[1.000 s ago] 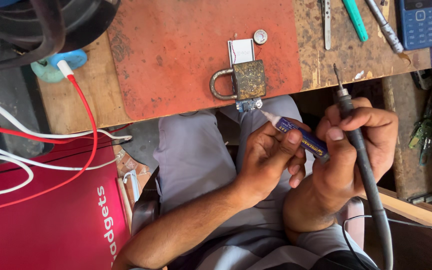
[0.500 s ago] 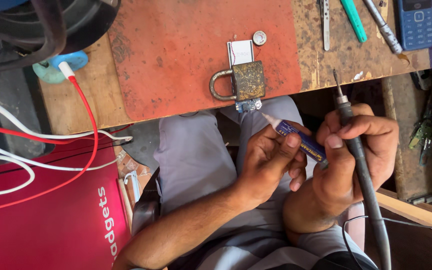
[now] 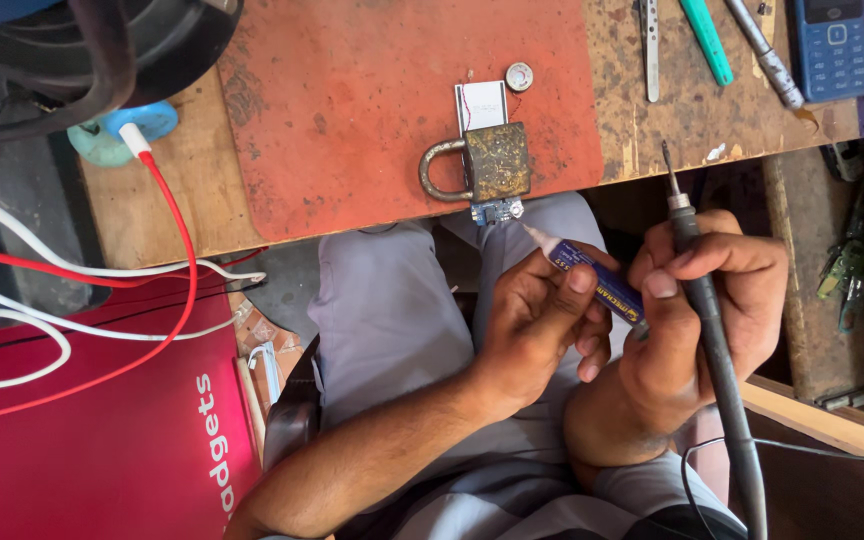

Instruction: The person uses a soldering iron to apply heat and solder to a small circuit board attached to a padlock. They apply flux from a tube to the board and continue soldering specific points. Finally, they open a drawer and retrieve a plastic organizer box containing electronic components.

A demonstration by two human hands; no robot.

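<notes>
Below the bench's (image 3: 652,140) near edge, the left hand (image 3: 532,320) pinches a small blue tube (image 3: 592,280), nozzle aimed toward a rusty padlock (image 3: 487,165) at that edge. The right hand (image 3: 712,310) grips a soldering iron (image 3: 707,330), tip up.

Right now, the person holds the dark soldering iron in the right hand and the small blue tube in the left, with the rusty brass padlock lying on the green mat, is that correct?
Not quite: the head view shows the rusty brass padlock lying on a red mat, not a green one. The dark soldering iron is in the right hand, the small blue tube in the left hand.
</notes>
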